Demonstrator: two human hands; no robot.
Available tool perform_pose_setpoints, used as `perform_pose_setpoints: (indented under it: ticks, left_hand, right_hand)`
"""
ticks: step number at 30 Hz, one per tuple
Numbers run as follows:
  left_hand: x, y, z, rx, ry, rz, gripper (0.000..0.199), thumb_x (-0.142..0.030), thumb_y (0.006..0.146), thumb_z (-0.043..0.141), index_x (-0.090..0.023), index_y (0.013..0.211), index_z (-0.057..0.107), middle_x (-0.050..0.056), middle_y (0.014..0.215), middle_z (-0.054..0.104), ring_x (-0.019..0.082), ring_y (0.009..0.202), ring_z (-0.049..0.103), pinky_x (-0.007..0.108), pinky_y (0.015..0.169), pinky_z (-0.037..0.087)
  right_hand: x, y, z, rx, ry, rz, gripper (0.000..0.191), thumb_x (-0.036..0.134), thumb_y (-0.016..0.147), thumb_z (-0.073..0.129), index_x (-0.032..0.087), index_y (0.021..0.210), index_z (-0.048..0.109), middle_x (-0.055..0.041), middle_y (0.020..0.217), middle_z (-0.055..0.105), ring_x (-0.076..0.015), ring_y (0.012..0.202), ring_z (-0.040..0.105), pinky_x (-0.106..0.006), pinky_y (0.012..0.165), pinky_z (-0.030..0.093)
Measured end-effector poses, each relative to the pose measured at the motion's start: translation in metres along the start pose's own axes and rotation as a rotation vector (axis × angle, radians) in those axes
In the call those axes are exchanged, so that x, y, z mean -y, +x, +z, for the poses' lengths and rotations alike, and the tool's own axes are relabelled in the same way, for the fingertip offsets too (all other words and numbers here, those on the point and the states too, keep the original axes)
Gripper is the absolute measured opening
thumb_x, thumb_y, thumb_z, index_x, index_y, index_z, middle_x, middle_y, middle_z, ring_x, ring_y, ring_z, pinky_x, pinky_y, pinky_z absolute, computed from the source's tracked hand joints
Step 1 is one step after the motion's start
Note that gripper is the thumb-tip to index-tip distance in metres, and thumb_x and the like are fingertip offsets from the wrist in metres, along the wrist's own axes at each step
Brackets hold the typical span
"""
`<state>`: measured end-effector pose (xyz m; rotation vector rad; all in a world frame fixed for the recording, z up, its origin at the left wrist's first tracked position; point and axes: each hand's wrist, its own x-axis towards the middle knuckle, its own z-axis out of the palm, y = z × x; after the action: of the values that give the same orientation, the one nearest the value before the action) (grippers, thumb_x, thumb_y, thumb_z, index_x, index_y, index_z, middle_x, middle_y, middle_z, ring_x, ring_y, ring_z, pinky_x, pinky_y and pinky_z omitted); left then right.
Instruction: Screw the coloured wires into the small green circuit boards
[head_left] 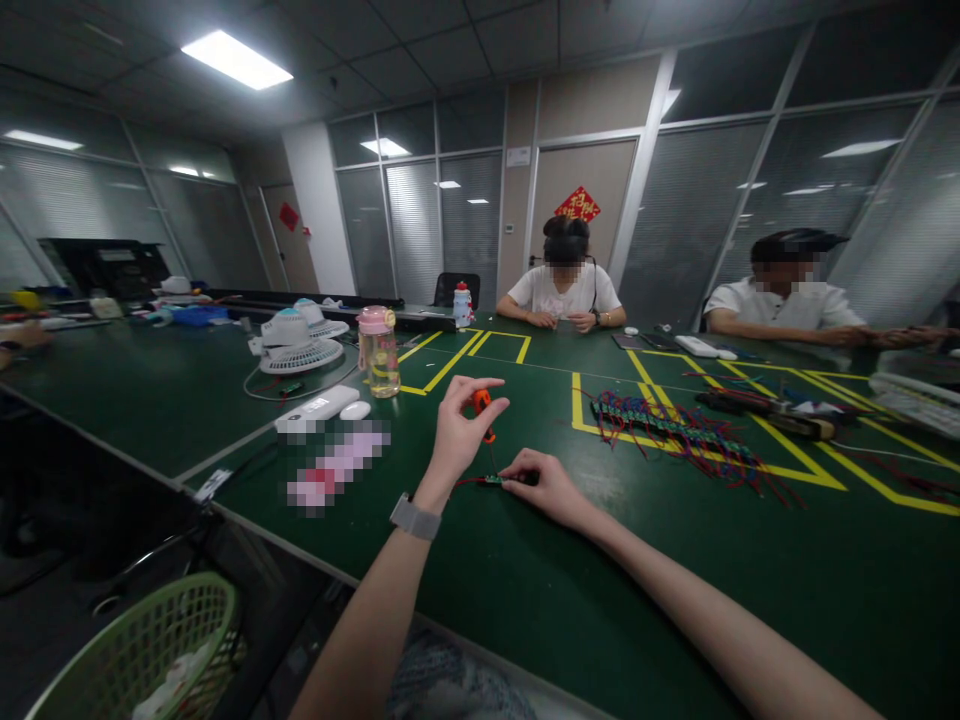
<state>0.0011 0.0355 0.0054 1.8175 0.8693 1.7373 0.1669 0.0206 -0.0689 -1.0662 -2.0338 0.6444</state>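
So, left grip (459, 428) holds tool (482, 402), basket (223, 592) something white (174, 682).

"What did the tool look like?"

"It was a slim screwdriver (490, 436) with an orange-and-black handle and a thin dark shaft."

"How was it set?"

"Nearly upright, handle uppermost, its top leaning slightly left in the view. The shaft pointed down at a small, narrow green circuit board (493, 481)."

"Did the tip touch it?"

"I couldn't tell; that spot was too small to make out."

"And the board itself?"

"It lay on the dark green tabletop (525, 585), its right end partly covered. A thin red wire (469, 481) ran off from its left end."
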Motion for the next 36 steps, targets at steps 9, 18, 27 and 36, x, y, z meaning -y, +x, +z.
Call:
perform_pose_setpoints:
  ticks: [9, 18, 27, 36]
  left_hand:
    - [-0.0008, 0.0006, 0.0011, 0.147, -0.473, -0.175, 0.036, -0.031, 0.083, 0.058, -0.018, 0.117, 0.06, 0.011, 0.12, 0.061, 0.022, 0.101, 0.063, 0.039, 0.087, 0.051]
    - [-0.001, 0.0014, -0.0011, 0.131, -0.22, -0.042, 0.028, -0.031, 0.088, 0.05, -0.023, 0.11, 0.066, 0.007, 0.123, 0.057, 0.019, 0.111, 0.056, 0.032, 0.091, 0.047]
    - [0.0, 0.0026, -0.0038, 0.044, -0.092, -0.031, 0.023, -0.031, 0.08, 0.062, -0.022, 0.1, 0.069, 0.006, 0.109, 0.061, 0.019, 0.103, 0.058, 0.029, 0.086, 0.048]
    - [0.0002, 0.0, -0.0007, 0.016, -0.139, -0.066, 0.029, -0.03, 0.076, 0.066, -0.02, 0.104, 0.067, 0.006, 0.101, 0.063, 0.017, 0.09, 0.062, 0.031, 0.082, 0.05]
  right_hand:
    - [0.0022, 0.0, -0.001, 0.009, -0.01, 0.001, 0.012, 0.018, 0.075, 0.066, 0.015, 0.084, 0.074, -0.0048, 0.078, 0.062, -0.0157, 0.071, 0.056, -0.027, 0.066, 0.046]
    - [-0.0005, 0.0, -0.0001, 0.009, -0.008, -0.002, 0.013, 0.017, 0.075, 0.065, 0.017, 0.085, 0.074, -0.0046, 0.08, 0.062, -0.0157, 0.072, 0.057, -0.027, 0.066, 0.046]
    - [0.002, -0.0003, -0.001, -0.002, -0.01, -0.007, 0.011, 0.019, 0.075, 0.066, 0.014, 0.083, 0.073, -0.0047, 0.078, 0.061, -0.0149, 0.071, 0.056, -0.027, 0.066, 0.046]
    - [0.002, -0.0009, -0.001, 0.0, -0.015, -0.004, 0.012, 0.02, 0.076, 0.066, 0.015, 0.084, 0.073, -0.004, 0.078, 0.061, -0.0148, 0.071, 0.056, -0.027, 0.066, 0.046]
